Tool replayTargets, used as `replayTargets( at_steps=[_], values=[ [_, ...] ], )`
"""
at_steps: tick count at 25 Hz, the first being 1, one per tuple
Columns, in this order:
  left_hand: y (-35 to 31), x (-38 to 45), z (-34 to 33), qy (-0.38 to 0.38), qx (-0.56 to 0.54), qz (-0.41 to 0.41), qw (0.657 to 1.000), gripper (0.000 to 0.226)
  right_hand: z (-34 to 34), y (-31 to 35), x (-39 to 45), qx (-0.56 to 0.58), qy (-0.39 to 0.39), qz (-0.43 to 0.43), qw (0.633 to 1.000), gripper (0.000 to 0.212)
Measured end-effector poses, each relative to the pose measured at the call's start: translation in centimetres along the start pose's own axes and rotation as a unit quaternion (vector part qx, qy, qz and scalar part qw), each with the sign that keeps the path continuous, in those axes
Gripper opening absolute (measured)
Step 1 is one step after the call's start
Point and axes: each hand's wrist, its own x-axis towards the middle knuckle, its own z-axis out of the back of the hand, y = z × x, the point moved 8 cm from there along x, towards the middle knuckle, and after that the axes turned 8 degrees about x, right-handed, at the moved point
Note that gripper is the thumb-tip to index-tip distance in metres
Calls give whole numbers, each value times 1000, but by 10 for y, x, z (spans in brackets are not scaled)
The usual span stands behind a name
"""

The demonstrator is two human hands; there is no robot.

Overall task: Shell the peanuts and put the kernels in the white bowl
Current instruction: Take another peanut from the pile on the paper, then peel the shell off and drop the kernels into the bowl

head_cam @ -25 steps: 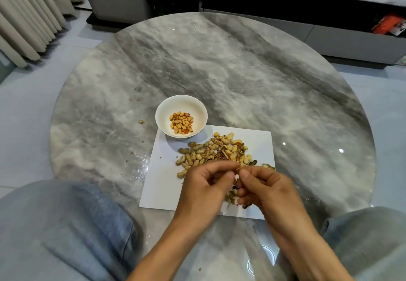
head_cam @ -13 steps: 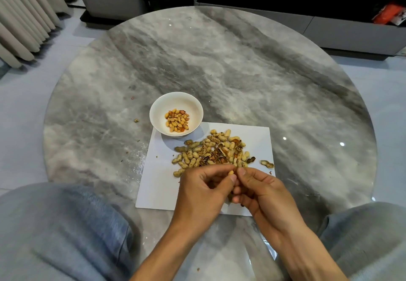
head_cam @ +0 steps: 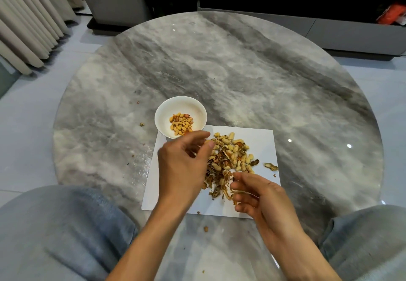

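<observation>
Single head-worn wide-angle view, close above the round marble table (head_cam: 241,78), facing forward and steeply down.

Bare forearms, no sleeves or jewellery visible, faded light-blue denim trousers (head_cam: 61,232) over both knees

A round grey marble table (head_cam: 252,78) carries a white bowl (head_cam: 163,117) and, touching the bowl's near side, a white paper sheet (head_cam: 261,142). Small shell crumbs (head_cam: 142,124) lie on the bare marble left of the bowl, another (head_cam: 205,229) just near of the sheet.
</observation>
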Motion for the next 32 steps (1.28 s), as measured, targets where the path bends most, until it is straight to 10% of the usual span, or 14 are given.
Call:
replayTargets(
  at_steps=[5,11,20,23,27,32],
  values=[
    [-11,52,6,0,168,-25,985,31,20,22,2,-104,-83,84,988,36],
    [-16,-3,-10,136,215,-70,964,19,27,60,22,-458,-117,243,847,10],
    [8,-22,-25,170,195,-58,964,16,14,50,32,-532,-99,283,792,6],
    [14,-24,-31,184,167,-37,968,15,13,50,27,-497,-89,283,815,4],
    [18,-26,-40,198,-8,50,979,20,-1,48,6,-244,28,217,945,7],
    [8,-25,-40,206,-153,72,964,17,-16,48,-10,-137,104,209,963,17]
  ],
)
